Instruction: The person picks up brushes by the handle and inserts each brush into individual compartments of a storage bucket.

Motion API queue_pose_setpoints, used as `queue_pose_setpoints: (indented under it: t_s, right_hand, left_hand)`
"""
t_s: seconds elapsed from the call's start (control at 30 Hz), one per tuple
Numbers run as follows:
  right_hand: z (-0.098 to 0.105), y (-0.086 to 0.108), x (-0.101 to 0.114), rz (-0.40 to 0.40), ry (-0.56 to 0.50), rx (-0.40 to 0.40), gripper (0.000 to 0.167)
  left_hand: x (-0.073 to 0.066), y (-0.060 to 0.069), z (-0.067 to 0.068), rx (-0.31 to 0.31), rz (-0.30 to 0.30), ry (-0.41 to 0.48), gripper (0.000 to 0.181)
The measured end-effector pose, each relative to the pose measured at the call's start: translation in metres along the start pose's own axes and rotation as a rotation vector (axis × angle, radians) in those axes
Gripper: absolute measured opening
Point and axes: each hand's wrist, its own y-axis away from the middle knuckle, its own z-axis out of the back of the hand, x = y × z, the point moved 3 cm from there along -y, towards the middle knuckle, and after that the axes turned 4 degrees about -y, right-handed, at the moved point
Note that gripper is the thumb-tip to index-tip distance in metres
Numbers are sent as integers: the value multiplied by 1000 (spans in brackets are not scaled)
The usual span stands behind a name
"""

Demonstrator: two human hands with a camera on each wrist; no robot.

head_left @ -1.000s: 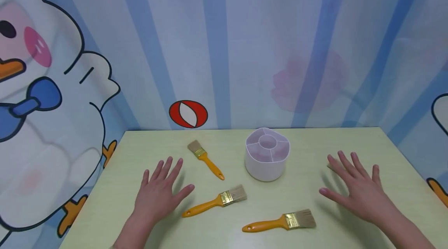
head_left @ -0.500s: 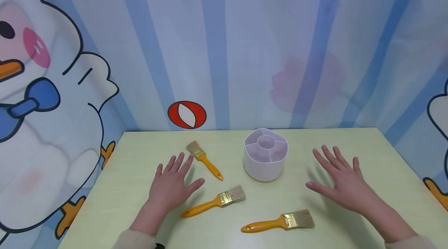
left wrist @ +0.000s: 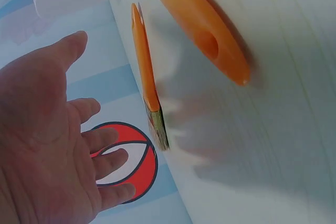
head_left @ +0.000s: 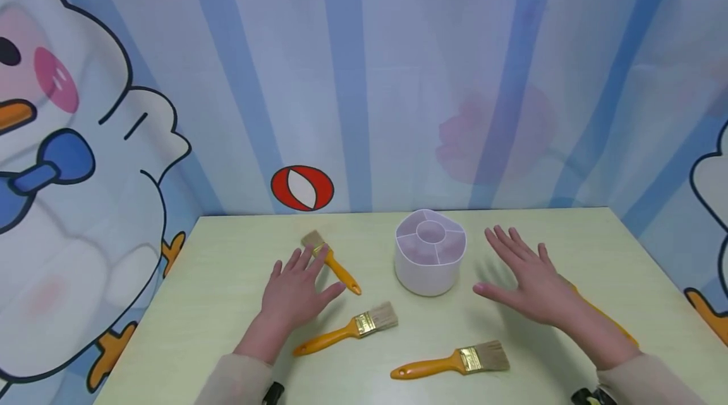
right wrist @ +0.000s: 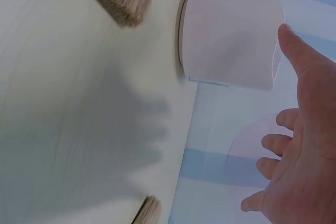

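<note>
My left hand [head_left: 296,291] hovers over the table with spread fingers, holding nothing. Just beyond it lies a paintbrush [head_left: 343,274] with an orange handle, its metal band partly behind my fingertips. A second paintbrush [head_left: 327,340] rests to that hand's right, bristles pointing right. My right hand [head_left: 531,288], also spread and holding nothing, is above the table right of a pale lilac organizer cup [head_left: 430,275] with several compartments. Behind the right hand and forearm shows the orange handle [head_left: 617,324] of another paintbrush; its bristles [right wrist: 148,211] appear in the right wrist view.
One more paintbrush [head_left: 429,368] lies near the front middle of the pale table [head_left: 239,259]. A blue striped curtain [head_left: 392,89] with cartoon prints stands behind the table's back edge.
Both hands have moved inward: the left one to the right, the right one to the left and slightly farther away. Sleeves have come into view. Brushes and cup stay put.
</note>
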Motion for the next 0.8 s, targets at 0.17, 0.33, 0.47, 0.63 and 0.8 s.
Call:
queue_pose_setpoints:
  t_s: [0.17,0.33,0.47,0.63,0.8]
  right_hand:
    - [-6,-10,5,-7,-128,27,103]
    - [-11,-14,10,-83,-259,50,103]
    - [-15,-19,12,-113,-414,67,101]
    - [-19,-25,13,-77,-556,65,100]
    - [-24,-28,9,-52,-618,43,101]
  left_hand:
    - [-5,-6,-5,24,8,9,82]
    - [-10,-12,-9,34,21,8,81]
    - [-12,-16,-11,39,27,-10,80]
    - [-11,-20,-14,33,40,-33,79]
    - [-13,-24,-17,15,38,-34,79]
